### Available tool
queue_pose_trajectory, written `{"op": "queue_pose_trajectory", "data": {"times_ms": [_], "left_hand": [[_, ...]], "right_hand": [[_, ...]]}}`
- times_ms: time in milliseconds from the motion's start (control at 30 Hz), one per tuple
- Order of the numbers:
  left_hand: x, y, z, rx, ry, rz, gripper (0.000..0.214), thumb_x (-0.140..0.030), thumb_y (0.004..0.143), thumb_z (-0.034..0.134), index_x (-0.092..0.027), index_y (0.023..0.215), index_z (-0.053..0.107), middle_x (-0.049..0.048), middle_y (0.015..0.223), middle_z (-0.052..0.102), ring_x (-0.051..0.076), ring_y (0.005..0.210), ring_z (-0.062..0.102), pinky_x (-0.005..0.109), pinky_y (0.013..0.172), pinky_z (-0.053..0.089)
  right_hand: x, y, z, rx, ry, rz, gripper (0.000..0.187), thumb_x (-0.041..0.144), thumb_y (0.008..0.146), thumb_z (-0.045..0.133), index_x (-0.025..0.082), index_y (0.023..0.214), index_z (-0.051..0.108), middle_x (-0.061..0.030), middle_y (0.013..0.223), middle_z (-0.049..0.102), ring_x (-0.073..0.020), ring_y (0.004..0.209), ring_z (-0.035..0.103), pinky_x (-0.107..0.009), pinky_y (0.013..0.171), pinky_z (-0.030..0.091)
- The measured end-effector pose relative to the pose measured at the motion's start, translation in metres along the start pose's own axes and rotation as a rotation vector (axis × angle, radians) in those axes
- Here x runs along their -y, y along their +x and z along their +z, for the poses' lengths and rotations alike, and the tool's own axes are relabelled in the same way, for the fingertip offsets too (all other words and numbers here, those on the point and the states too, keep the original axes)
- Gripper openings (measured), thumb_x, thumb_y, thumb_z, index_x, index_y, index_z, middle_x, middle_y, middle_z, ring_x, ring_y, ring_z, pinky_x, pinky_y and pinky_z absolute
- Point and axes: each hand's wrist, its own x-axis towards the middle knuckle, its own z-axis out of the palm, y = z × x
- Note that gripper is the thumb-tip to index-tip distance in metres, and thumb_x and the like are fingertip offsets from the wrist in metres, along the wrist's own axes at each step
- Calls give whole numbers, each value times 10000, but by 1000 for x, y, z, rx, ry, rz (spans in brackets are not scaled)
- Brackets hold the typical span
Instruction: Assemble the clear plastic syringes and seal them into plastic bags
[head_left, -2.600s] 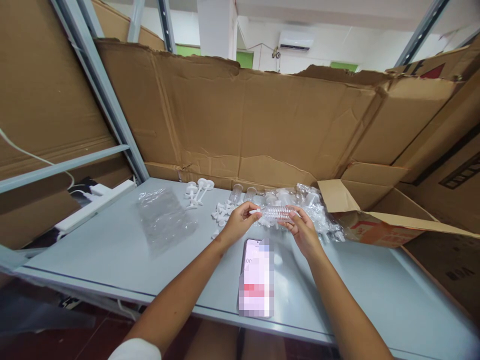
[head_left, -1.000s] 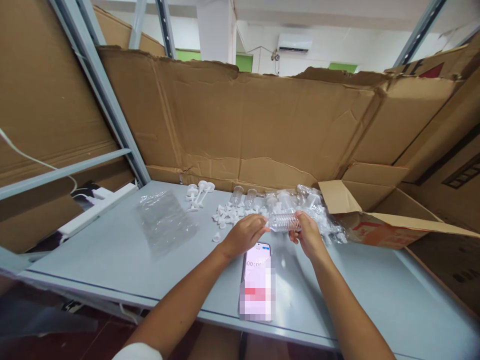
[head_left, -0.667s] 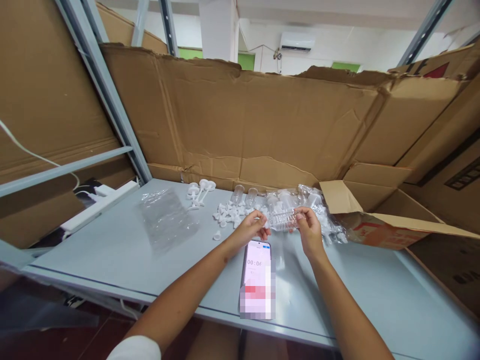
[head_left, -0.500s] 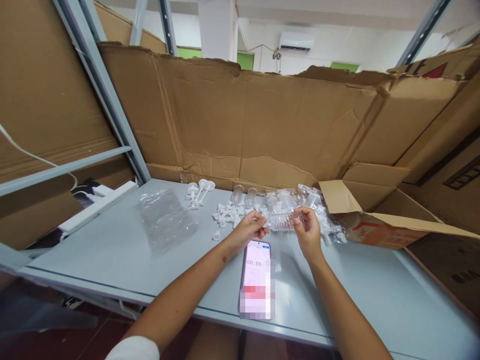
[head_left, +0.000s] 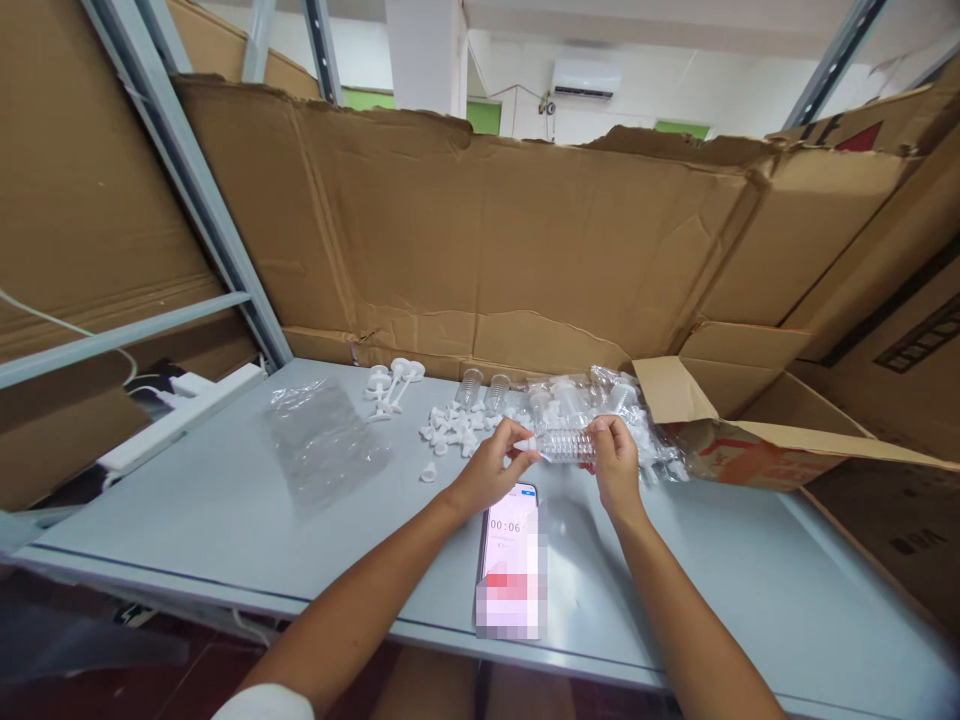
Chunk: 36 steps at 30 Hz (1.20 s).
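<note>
A small clear ribbed plastic bottle (head_left: 565,444) lies sideways between my two hands above the grey table (head_left: 225,520). My right hand (head_left: 616,462) grips its right end. My left hand (head_left: 491,465) pinches a small white cap (head_left: 526,444) at the bottle's left end. Just below my hands a phone (head_left: 511,560) lies face up showing a timer.
Loose white caps (head_left: 450,428) lie behind my left hand, white pump parts (head_left: 391,384) further left. A bag of clear bottles (head_left: 600,400) lies behind my hands. A flat clear plastic bag (head_left: 322,440) lies left. Cardboard walls surround the table; an open carton (head_left: 750,440) sits at the right.
My left hand dipped toward the table, came back with a small white cap and now holds it at the bottle's left end. My right hand has kept its grip on the bottle.
</note>
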Motion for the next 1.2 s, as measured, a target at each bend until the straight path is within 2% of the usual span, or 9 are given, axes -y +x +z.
{"op": "queue_pose_trajectory", "data": {"times_ms": [100,200,433,567,733,800,867,1033,1200], "left_hand": [[2,3,5,59,-293,-198,289,-470,789,463,-193,789,379,-14,638,555,84,497,500,218,516,393],[-2,4,7,116,-497,-321,332,-512,775,460,-198,772,353,-24,585,555,69,440,463,195,474,351],[-9,3,4,109,-682,-431,350,-478,731,548,-194,720,345,-56,525,478,34,398,365,167,434,235],[-9,0,5,58,-469,-256,309,-433,730,566,-200,736,363,-49,567,495,57,471,415,178,479,294],[-17,-9,2,54,103,174,164,-331,759,550,-191,715,478,34,752,547,140,701,496,281,674,392],[-18,-10,0,74,185,251,136,-319,760,548,-196,725,504,54,767,563,161,720,501,316,713,396],[-17,-8,-1,35,148,197,148,-342,755,551,-201,778,511,58,802,571,152,702,505,309,696,405],[-11,0,1,82,-299,-194,290,-442,752,530,-198,887,450,-15,656,535,74,517,460,206,525,366],[-6,3,8,107,-549,-378,305,-474,768,491,-192,812,382,-42,560,510,43,410,383,176,453,285]], "right_hand": [[1,-2,0,-24,-58,-116,175,383,801,459,220,742,433,36,631,433,-97,472,371,-224,429,344],[1,-5,0,-44,-106,-250,140,358,809,449,220,788,443,9,693,483,-121,547,433,-244,507,377],[-6,-10,-5,-49,-237,-476,121,303,738,519,226,831,529,-37,768,558,-200,724,536,-340,673,424],[1,-8,-7,-15,-285,-401,144,312,753,474,219,729,581,-25,688,556,-177,614,507,-310,566,413],[4,-2,-2,53,-14,34,225,274,760,374,203,612,529,29,495,451,-101,362,353,-226,327,267],[3,0,0,92,42,118,216,254,739,370,199,589,516,39,457,424,-97,337,340,-220,310,250],[2,0,0,61,35,93,210,260,745,377,198,600,516,39,465,426,-99,349,351,-223,323,261],[0,-6,-3,-86,-185,-190,209,332,800,401,204,726,548,-1,652,519,-126,491,432,-250,452,349],[-4,-10,-4,-46,-343,-476,162,306,787,430,217,775,565,-31,741,557,-196,714,528,-318,653,410]]}}
